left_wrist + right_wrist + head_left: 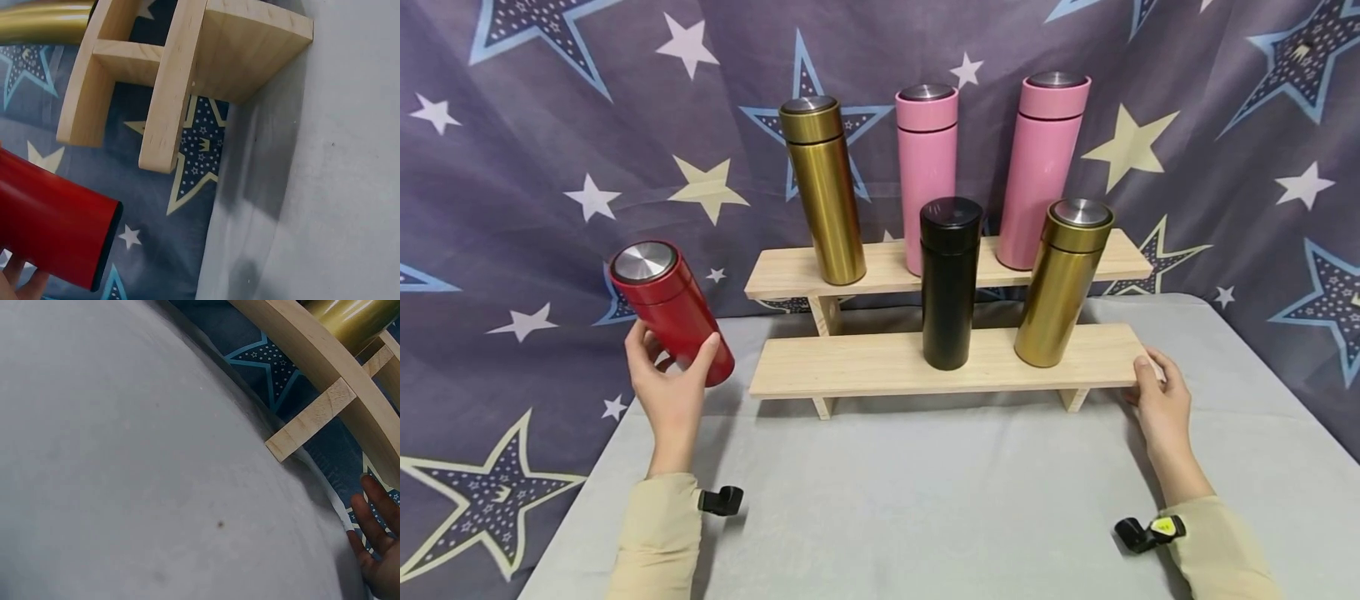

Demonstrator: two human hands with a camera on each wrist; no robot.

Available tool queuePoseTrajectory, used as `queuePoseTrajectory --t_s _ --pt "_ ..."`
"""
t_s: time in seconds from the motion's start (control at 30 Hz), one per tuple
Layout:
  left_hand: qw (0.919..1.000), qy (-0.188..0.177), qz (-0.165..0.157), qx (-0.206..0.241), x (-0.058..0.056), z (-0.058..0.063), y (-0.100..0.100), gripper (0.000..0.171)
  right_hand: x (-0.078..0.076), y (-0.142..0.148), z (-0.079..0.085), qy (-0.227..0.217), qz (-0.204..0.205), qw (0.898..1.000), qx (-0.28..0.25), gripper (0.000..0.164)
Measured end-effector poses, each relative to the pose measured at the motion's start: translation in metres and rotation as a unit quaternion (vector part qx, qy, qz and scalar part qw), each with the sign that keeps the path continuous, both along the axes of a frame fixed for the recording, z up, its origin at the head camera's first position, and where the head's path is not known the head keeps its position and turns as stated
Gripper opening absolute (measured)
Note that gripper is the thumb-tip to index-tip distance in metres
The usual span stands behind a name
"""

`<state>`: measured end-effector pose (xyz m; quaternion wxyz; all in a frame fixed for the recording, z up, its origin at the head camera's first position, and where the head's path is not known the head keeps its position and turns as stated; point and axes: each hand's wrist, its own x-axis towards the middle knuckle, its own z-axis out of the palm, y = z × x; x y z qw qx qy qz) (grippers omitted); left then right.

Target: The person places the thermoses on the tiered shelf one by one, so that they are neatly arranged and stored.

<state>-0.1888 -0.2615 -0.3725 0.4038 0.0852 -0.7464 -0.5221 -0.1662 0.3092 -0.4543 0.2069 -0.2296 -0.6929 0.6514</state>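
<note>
My left hand (668,396) grips a red thermos bottle (673,312) with a silver lid, raised and tilted left of the wooden two-tier shelf (842,367). Its lower body and dark base rim show in the left wrist view, fingertips (28,281) against its side. At the right end of the lower tier, my right hand (1163,408) touches the board with its thumb at the corner. In the right wrist view, several of its fingers (374,525) stretch out loosely. A black bottle (948,300) and a gold bottle (1063,283) stand on the lower tier.
On the upper tier (887,258) stand another gold bottle (827,200) at left and two pink bottles, one mid-shelf (927,158) and one further right (1041,183). The shelf rests on a grey cloth-covered table (925,500), before a star-patterned curtain (550,150).
</note>
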Motion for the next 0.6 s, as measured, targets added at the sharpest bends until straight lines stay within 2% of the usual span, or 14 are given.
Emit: queuePoseTrajectory --t_s 0.23,0.5,0.6 --pt "0.9996 0.008 0.012 -0.023 0.01 0.005 0.011 0.076 0.0 0.001 0.0 0.006 0.002 1.0 -0.008 0.047" --pt "0.9988 0.044 -0.018 -0.007 0.027 0.024 0.036 0.072 -0.001 0.002 -0.001 0.001 0.002 1.0 0.004 0.048" --pt "0.9979 0.055 -0.035 -0.005 0.029 0.026 0.043 0.069 -0.001 0.002 -0.001 0.0 0.001 1.0 0.002 0.048"
